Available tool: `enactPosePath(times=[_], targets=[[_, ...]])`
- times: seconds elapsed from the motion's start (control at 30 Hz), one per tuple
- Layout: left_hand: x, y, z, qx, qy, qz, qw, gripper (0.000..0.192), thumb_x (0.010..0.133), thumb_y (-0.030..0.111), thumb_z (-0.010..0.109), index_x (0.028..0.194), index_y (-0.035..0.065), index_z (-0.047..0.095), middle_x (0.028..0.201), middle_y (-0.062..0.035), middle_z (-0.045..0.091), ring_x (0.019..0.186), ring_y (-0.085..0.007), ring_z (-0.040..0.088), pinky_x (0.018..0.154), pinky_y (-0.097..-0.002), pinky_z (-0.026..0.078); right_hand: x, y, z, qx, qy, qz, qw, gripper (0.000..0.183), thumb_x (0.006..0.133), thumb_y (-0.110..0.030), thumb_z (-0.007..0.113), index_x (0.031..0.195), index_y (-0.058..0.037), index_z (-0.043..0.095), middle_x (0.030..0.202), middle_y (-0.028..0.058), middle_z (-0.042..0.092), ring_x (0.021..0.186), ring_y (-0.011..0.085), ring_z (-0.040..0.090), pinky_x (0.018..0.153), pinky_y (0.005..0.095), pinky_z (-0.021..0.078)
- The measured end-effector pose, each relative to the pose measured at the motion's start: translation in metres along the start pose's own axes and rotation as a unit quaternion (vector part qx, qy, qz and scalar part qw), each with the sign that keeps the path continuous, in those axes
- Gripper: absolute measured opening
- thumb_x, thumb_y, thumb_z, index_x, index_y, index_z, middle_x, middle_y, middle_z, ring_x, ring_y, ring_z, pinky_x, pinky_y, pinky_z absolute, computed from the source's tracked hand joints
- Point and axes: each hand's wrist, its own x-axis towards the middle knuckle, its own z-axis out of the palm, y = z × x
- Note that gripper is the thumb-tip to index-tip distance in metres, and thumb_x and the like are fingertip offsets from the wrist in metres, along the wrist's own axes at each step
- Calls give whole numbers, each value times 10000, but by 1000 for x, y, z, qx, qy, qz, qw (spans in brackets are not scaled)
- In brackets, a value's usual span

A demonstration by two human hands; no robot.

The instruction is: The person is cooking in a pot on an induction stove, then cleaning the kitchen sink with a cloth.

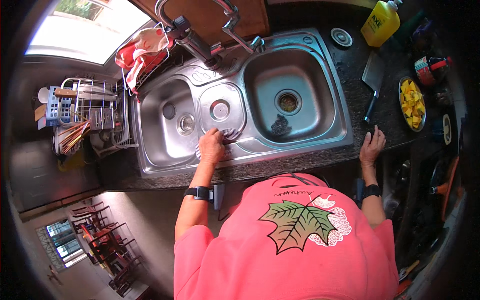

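My left hand (211, 146) grips a striped cloth (231, 134) on the front rim of a stainless-steel double-bowl sink (339, 112), just below its small middle section. Part of the cloth is hidden under the hand. At the right, my right hand (372, 144) rests on the front edge of the dark stone countertop (296, 162), fingers slightly apart and nothing in them. A cleaver (372, 82) lies beyond it, its dark handle towards the fingertips. Inside the right bowl, a dark scouring pad (280, 125) sits near the drain (288, 102).
A metal bowl of yellow cubed food (411, 103) stands right of the cleaver. Behind are a sink strainer (341, 38) and a yellow Axe bottle (380, 23). The faucet (200, 47) rises behind the sink. Leftward stand a wire dish rack (99, 99) and a cloth-draped basket (144, 52).
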Motion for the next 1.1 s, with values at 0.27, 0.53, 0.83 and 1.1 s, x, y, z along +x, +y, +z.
enactPosePath(times=[0.27, 0.53, 0.83, 1.1], targets=[[2, 10, 2, -54, -19, -26, 998, 38, 657, 50, 517, 686, 52, 541, 730, -73, 516, 679, -292, 523, 567, -371, 402, -4, 7, 5, -37, -8, -3, 999, 343, 800, -176, 468, 1120, -55, 440, 1001, 127, 435, 905, 277, 418, 781, 401, 337], [6, -41, -11, 17, 34, -90, 995, 48, 697, 95, 517, 719, 87, 559, 743, -53, 516, 686, -283, 523, 566, -372, 403, -2, 2, 1, -22, -16, -11, 1000, 344, 804, -168, 464, 1120, -37, 436, 1008, 141, 430, 902, 284, 418, 781, 400, 339], [69, -24, 8, 61, 83, -140, 985, 63, 666, 78, 469, 645, 61, 526, 764, -66, 507, 684, -289, 528, 561, -396, 420, 0, -1, -1, -29, -27, -8, 999, 344, 798, -151, 462, 1117, -26, 431, 999, 143, 432, 892, 293, 421, 767, 399, 342], [74, -2, 17, -106, -19, -63, 992, 80, 648, 79, 510, 684, 93, 580, 814, -39, 539, 715, -276, 540, 590, -395, 414, -1, -1, -2, -33, -29, 0, 999, 349, 788, -148, 468, 1115, -33, 433, 993, 139, 441, 897, 286, 426, 777, 396, 339]])
